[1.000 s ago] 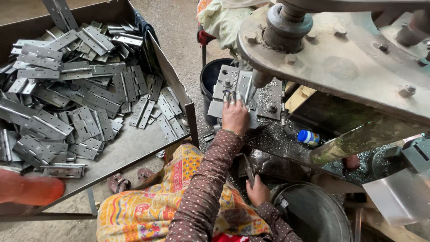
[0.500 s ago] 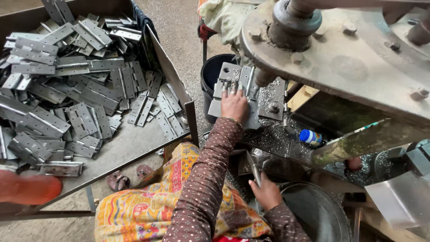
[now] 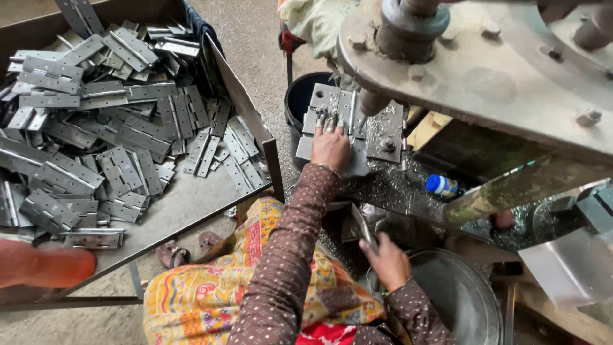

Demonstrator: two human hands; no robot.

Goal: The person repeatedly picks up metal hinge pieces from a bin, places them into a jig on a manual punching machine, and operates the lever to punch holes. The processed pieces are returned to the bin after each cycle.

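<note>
- One big press frame (image 3: 498, 70) arches over your bench, grey metal, with one thick round ram (image 3: 408, 25) at its top.
- One wide metal tray (image 3: 191, 204) stands to your left; it carries a heap of grey hinges (image 3: 96, 128), far too many to count, lying flat and overlapping.
- One round steel basin (image 3: 460, 300) sits low by your right arm, and one dark bucket (image 3: 300, 102) stands behind the die.
- One die plate (image 3: 357, 121) lies under the ram: grey, flat, with bolts, strewn about with metal filings.
- Your left hand (image 3: 331, 147) lies flat on the die plate, fingers stretched forward and pressing a hinge piece there; it grips nothing.
- Your right hand (image 3: 386, 262) is closed round one thin grey metal strip (image 3: 363, 227), held just above the basin's rim.
- One small blue-capped bottle (image 3: 442, 186) lies right of the die.
</note>
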